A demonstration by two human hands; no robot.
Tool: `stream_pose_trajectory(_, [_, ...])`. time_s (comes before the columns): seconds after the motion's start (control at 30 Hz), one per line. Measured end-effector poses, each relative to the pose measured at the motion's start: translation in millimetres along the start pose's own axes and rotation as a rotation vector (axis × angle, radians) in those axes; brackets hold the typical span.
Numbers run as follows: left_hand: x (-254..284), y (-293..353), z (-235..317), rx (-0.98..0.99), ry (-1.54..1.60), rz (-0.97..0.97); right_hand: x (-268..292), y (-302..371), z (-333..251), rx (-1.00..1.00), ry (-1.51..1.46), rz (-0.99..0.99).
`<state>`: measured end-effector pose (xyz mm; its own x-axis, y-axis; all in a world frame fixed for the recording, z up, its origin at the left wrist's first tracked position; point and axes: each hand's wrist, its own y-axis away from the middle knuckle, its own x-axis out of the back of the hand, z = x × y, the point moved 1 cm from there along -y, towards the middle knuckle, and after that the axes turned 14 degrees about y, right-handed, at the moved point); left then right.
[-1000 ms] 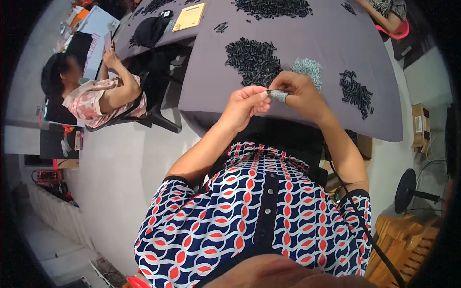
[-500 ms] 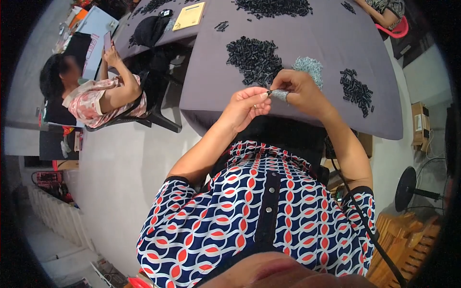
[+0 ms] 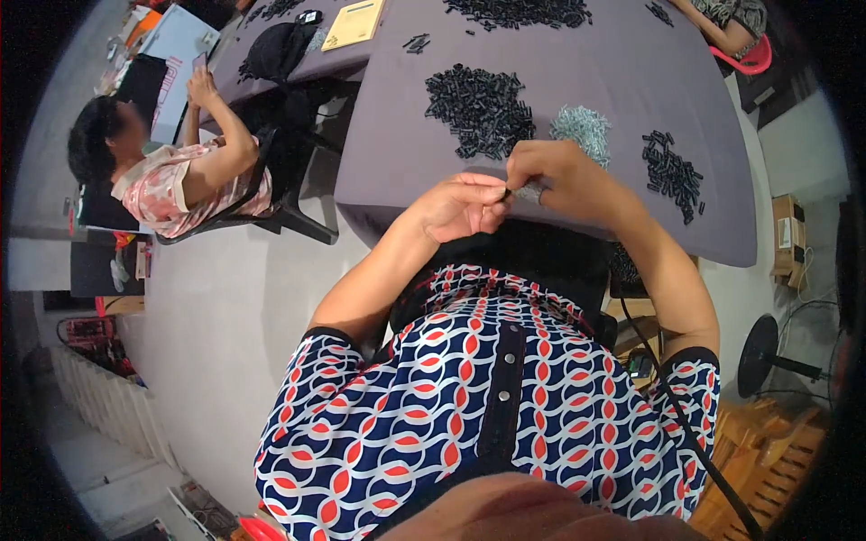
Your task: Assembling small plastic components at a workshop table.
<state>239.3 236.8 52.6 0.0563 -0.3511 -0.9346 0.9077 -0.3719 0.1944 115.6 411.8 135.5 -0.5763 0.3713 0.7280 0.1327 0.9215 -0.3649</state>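
Left hand [image 3: 458,209], fingers narrow, pinches one small black piece [image 3: 507,194]; right hand [image 3: 570,176] curls at its two o'clock, grip I can't tell. Desk [image 3: 388,117] beyond: one black heap [image 3: 478,108], eleven o'clock; one silver heap [image 3: 582,130], two; one smaller black heap [image 3: 671,176], three.

Dark piece [image 3: 507,194] mostly hidden between the fingers [image 3: 484,192], too small for clear detail

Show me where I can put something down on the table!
Bare grey tablecloth lies left of the big near heap of short black tubes and beyond the pale silvery heap. It's crowded just beyond the right hand.
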Motion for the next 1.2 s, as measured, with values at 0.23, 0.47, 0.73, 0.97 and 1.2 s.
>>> stream_pose_trajectory(0.23, [-3.3,-10.1,-17.4,-0.147,-0.04,0.171,-5.2,18.2,5.8,-0.209,-0.178,-0.034])
stream_pose_trajectory(0.47, [-14.0,-15.8,-28.5,-0.369,-0.307,0.384,-16.3,38.8,14.8,-0.378,-0.102,0.067])
stream_pose_trajectory(0.73, [-15.9,-15.0,-33.4,-0.459,-0.393,0.368,-38.8,30.4,12.4,-0.151,0.43,0.185])
stream_pose_trajectory(0.97, [-35.8,-4.4,-32.0,-0.387,-0.283,0.352,-45.2,33.2,16.6,-0.138,0.307,0.203])
stream_pose_trajectory(1.2, [-21.6,-6.7,-35.0,-0.388,-0.297,0.355,-47.2,30.4,11.0,-0.105,0.331,0.217])
